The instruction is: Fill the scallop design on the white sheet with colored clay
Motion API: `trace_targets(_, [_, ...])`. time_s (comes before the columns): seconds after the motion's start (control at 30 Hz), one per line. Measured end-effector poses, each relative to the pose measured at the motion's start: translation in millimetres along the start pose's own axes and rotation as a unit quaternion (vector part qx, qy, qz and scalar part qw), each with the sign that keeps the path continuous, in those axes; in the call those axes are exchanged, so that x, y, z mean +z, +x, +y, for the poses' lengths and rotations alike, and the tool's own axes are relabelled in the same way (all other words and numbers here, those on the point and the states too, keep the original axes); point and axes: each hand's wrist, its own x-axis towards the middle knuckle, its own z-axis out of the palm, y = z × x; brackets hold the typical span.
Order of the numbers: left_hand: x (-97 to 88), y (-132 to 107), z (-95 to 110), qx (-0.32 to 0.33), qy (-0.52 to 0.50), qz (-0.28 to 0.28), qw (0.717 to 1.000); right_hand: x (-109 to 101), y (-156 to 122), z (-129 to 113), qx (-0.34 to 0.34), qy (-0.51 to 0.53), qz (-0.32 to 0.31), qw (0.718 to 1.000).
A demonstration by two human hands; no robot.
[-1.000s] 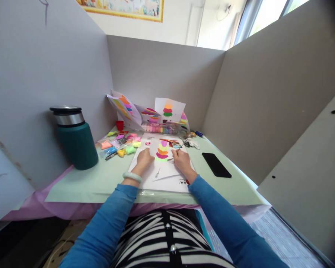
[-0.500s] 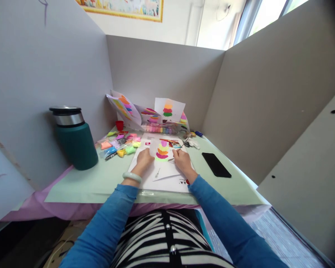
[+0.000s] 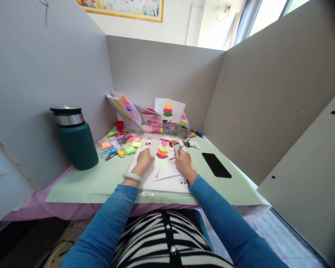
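Green tabletop (image 3: 203, 169) between paper (image 3: 159, 186) and phone (image 3: 216, 165) leaves passage, while bottle (image 3: 77, 147) and colourful packets (image 3: 123, 143) obstruct the left rear.

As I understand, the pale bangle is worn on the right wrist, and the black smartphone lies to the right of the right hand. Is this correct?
Not entirely: the head view shows the pale bangle on the left wrist, not the right one. The black smartphone does lie to the right of the right hand.

Teal bottle (image 3: 77, 147) upright at left; black phone (image 3: 216, 165) flat at right; framed picture (image 3: 131, 8) high behind.
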Motion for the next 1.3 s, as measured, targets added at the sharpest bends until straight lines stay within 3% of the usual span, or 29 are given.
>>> trace_targets(0.53, [2.2, 1.4, -1.2, 0.001, -0.007, 0.005, 1.000, 1.3, 0.0, 0.8, -0.002, -0.010, -0.007, 1.000])
trace_targets(1.3, [-0.4, 0.2, 0.5, -0.004, -0.005, -0.007, 1.000, 5.8, 2.2, 1.6, -0.009, 0.069, -0.022, 0.997])
